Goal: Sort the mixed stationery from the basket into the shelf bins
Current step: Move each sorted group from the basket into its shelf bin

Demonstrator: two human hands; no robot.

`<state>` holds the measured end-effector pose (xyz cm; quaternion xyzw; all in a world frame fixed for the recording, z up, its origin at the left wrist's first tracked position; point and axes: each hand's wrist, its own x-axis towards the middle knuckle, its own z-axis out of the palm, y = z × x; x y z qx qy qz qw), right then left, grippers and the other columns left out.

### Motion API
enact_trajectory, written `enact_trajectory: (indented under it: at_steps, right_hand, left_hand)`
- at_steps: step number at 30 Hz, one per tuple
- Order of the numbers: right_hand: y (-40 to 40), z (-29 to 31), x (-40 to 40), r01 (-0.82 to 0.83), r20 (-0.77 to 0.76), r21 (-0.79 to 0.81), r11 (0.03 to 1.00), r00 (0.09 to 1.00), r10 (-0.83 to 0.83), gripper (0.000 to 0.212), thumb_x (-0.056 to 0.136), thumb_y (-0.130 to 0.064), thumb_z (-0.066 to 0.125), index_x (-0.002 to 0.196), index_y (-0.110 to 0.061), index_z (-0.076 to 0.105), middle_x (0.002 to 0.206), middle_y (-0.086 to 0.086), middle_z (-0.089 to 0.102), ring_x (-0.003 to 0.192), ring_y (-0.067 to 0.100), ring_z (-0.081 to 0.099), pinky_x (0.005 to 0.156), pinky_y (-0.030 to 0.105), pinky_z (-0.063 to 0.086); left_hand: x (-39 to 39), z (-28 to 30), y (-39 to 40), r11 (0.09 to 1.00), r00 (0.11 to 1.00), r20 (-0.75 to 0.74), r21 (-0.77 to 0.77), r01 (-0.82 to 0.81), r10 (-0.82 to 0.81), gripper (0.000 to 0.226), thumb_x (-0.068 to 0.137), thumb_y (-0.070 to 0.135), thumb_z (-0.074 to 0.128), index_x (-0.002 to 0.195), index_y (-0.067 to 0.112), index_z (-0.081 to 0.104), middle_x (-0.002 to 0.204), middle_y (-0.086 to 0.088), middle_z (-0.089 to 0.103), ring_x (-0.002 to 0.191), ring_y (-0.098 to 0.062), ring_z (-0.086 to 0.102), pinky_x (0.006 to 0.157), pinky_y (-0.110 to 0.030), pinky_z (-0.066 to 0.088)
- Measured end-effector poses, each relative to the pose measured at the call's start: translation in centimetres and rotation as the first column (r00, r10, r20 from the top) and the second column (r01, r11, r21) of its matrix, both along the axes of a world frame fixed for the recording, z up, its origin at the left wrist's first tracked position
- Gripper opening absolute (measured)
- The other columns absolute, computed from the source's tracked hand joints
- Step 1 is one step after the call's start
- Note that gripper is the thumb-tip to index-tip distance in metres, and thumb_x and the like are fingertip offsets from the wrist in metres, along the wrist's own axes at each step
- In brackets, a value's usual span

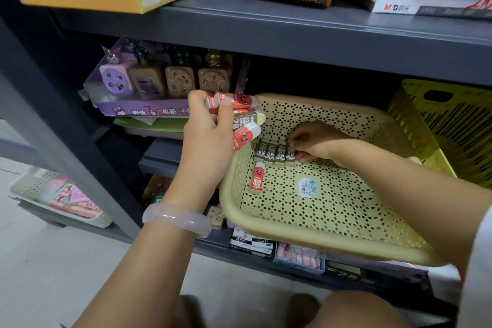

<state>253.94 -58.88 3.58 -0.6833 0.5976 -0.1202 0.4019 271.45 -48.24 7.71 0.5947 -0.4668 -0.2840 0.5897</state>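
Brown erasers (275,153) seemingly under right hand (314,141)

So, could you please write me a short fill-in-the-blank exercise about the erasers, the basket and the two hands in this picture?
1. The left hand grips a bunch of red and brown sleeved erasers above the basket's ____ rim.
2. The right hand touches a row of ____ brown 2B erasers.
3. One red-sleeved eraser lies alone on the floor of the ____ perforated plastic basket.
4. A pale translucent bangle sits on the ____ wrist.

Missing words: left; four; beige; left
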Motion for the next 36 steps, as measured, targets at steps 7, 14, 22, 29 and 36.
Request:
enact_trajectory:
  at_steps: [7,14,22,29,36]
  right_hand:
    - [1.0,0.7,0.8,-0.42,-0.496,-0.15,0.895,0.815,0.299,0.037,0.076,-0.048,0.068,0.097,-0.02,0.058,0.094,0.001,0.053,0.089,0.02,0.058,0.065,0.023,0.042]
    - [1.5,-0.1,1.7,-0.426,-0.548,-0.216,0.879,0.797,0.252,0.055,0.078,-0.049,0.065,0.121,-0.016,0.052,0.117,0.008,0.045,0.108,0.023,0.048,0.09,0.03,0.043]
    - [2.1,-0.2,2.1,-0.391,-0.52,-0.258,0.884,0.827,0.214,0.041,0.081,-0.043,0.062,0.114,-0.02,0.055,0.104,0.004,0.044,0.088,0.018,0.048,0.071,0.025,0.037]
    - [2.2,-0.5,1.9,-0.374,-0.482,-0.299,0.878,0.853,0.199,0.052,0.081,-0.044,0.063,0.126,-0.022,0.05,0.106,0.001,0.044,0.09,0.015,0.045,0.073,0.024,0.035]
    - [2.7,2.0,2.0,-0.258,-0.344,-0.398,0.88,0.932,0.117,0.031,0.089,-0.041,0.053,0.107,-0.018,0.062,0.104,0.006,0.06,0.086,0.019,0.057,0.074,0.023,0.045]
  left_hand:
    - [0.0,-0.2,-0.2,1.0,1.0,0.026,-0.009,0.0,0.0,0.014,0.096,0.031,0.041,0.082,0.031,0.036,0.072,-0.002,0.054,0.063,-0.015,0.051,0.056,-0.033,0.045]
    - [-0.1,-0.3,-0.1,1.0,0.999,0.032,-0.012,0.002,-0.002,0.015,0.096,0.032,0.041,0.082,0.031,0.036,0.071,-0.004,0.052,0.063,-0.016,0.05,0.06,-0.039,0.045]
    - [-0.1,-0.3,-0.2,1.0,0.999,0.036,-0.011,0.007,-0.007,0.016,0.096,0.032,0.041,0.081,0.032,0.034,0.073,-0.009,0.052,0.063,-0.018,0.049,0.061,-0.041,0.045]
    - [-0.1,-0.4,-0.3,1.0,1.0,0.027,-0.014,0.007,-0.006,0.015,0.096,0.031,0.041,0.082,0.033,0.035,0.072,-0.005,0.051,0.062,-0.017,0.048,0.058,-0.038,0.043]
    - [0.1,-0.7,-0.4,1.0,0.998,-0.064,0.015,-0.014,0.015,0.011,0.094,0.033,0.043,0.084,0.034,0.039,0.067,0.003,0.057,0.062,-0.015,0.054,0.061,-0.044,0.049]
